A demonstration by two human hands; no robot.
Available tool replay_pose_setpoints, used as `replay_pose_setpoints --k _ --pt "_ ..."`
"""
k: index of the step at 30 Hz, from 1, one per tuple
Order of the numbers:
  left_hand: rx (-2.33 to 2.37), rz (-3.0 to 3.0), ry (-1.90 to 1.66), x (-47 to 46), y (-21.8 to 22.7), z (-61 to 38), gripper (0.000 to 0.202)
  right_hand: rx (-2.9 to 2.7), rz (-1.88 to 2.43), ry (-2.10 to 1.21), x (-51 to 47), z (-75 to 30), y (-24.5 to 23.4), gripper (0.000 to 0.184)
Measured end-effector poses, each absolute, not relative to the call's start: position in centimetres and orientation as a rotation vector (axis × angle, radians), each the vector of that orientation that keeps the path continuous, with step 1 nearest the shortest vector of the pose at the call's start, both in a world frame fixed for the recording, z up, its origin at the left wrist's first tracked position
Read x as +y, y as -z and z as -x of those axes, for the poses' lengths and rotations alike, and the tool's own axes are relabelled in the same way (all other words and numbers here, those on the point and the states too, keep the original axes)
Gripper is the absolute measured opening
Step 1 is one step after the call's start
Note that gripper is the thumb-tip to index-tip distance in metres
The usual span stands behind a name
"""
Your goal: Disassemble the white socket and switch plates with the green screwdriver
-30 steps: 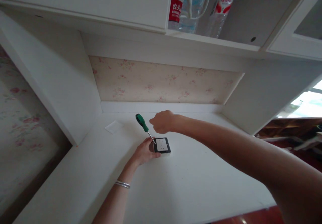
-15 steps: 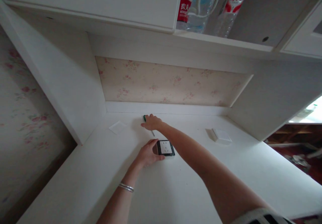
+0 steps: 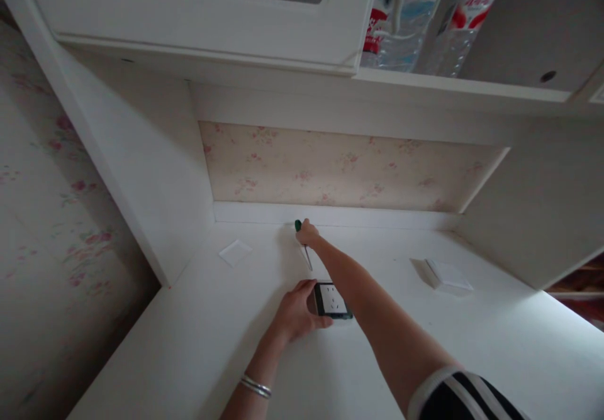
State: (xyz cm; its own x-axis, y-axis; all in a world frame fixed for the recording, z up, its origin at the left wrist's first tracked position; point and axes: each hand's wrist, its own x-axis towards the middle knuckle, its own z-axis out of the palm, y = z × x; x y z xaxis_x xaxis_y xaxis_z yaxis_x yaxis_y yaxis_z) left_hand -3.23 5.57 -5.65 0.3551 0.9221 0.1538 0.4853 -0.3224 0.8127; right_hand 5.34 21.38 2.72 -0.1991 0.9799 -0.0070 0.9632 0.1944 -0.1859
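Note:
A wall socket [image 3: 333, 298] with a white face and dark edges lies face up on the white desktop. My left hand [image 3: 298, 312] grips it from the left, thumb along the near side and fingers at the far left corner. Beyond it, my right hand [image 3: 308, 232] is closed around a screwdriver [image 3: 308, 257] with a green handle. Its thin metal shaft points down toward the socket, the tip just short of the far edge. My right forearm covers the socket's right side.
A thin white square plate [image 3: 234, 252] lies to the left. On the right sits a white box-like piece [image 3: 448, 276]. Overhead, a cabinet [image 3: 212, 27] juts out, its open section holding plastic bottles [image 3: 465, 27]. A side panel [image 3: 141, 175] bounds the desk at left.
My right hand has lifted slightly, and more of the screwdriver's handle and shaft shows. The view has shifted, so everything sits further right and lower. My left hand keeps hold of the socket.

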Motion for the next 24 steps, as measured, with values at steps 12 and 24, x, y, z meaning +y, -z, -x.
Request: replay_pose_setpoints --k 12,24 --pt "1.256 -1.972 -0.821 5.2 5.7 3.0 0.085 -2.092 1.356 -0.598 13.3 -11.5 -10.9 0.055" --pt "1.240 -1.950 -0.849 4.5 4.6 2.6 0.077 -2.203 1.438 -0.193 6.7 -12.7 -10.1 0.046"
